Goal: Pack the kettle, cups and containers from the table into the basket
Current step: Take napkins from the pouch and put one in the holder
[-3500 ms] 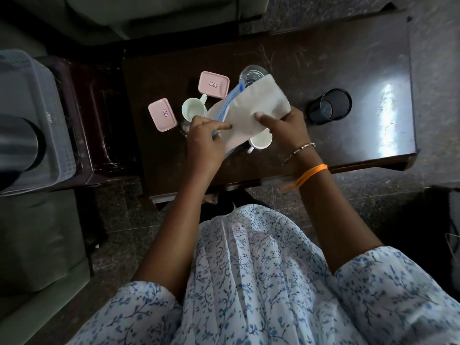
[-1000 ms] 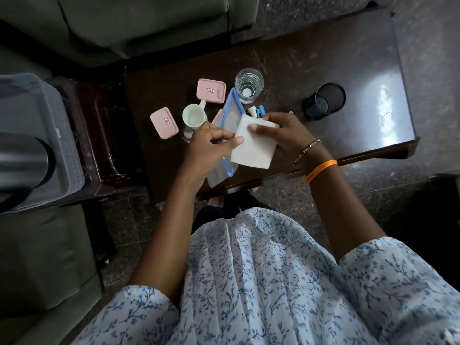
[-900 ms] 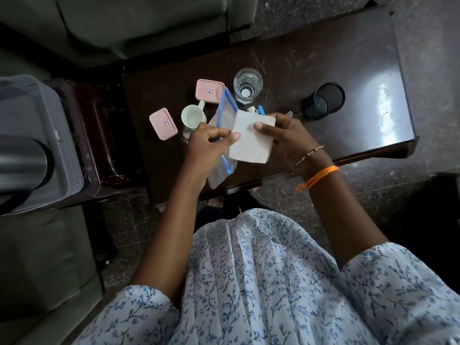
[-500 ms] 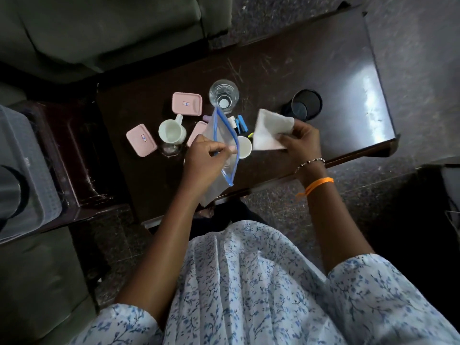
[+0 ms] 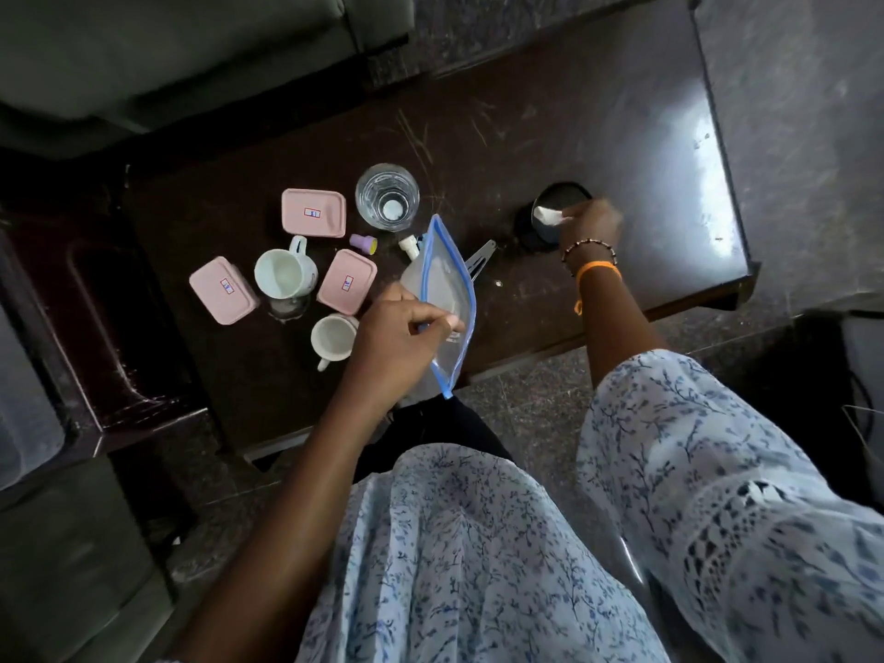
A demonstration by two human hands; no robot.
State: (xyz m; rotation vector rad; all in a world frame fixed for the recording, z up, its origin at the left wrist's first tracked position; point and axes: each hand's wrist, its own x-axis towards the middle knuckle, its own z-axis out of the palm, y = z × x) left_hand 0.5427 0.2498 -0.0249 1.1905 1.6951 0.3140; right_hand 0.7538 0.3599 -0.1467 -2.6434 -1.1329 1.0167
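My left hand (image 5: pixel 406 327) grips a clear zip bag with a blue seal (image 5: pixel 447 289), held upright above the dark table (image 5: pixel 550 136). My right hand (image 5: pixel 591 222) pinches a crumpled white tissue (image 5: pixel 546 214) over the mouth of a black mesh cup (image 5: pixel 550 217). Three pink lidded containers (image 5: pixel 313 219) (image 5: pixel 223 289) (image 5: pixel 347 281) lie on the table's left part. Between them stands a white cup (image 5: pixel 285 273). A second white cup (image 5: pixel 333 338) sits just left of my left hand. A drinking glass (image 5: pixel 387 197) stands behind the bag. The basket and the kettle are out of view.
Small loose items lie near the bag: a purple cap (image 5: pixel 362 243), a small white bottle (image 5: pixel 410 246) and a metal clip (image 5: pixel 480 260). A grey sofa (image 5: pixel 167 55) runs along the far side. A dark side table (image 5: pixel 100 327) stands on the left.
My right hand has carried the white tissue away from the bag to the black mesh cup on the right, crumpling it. My left hand keeps the bag. The view has shifted right, losing the basket.
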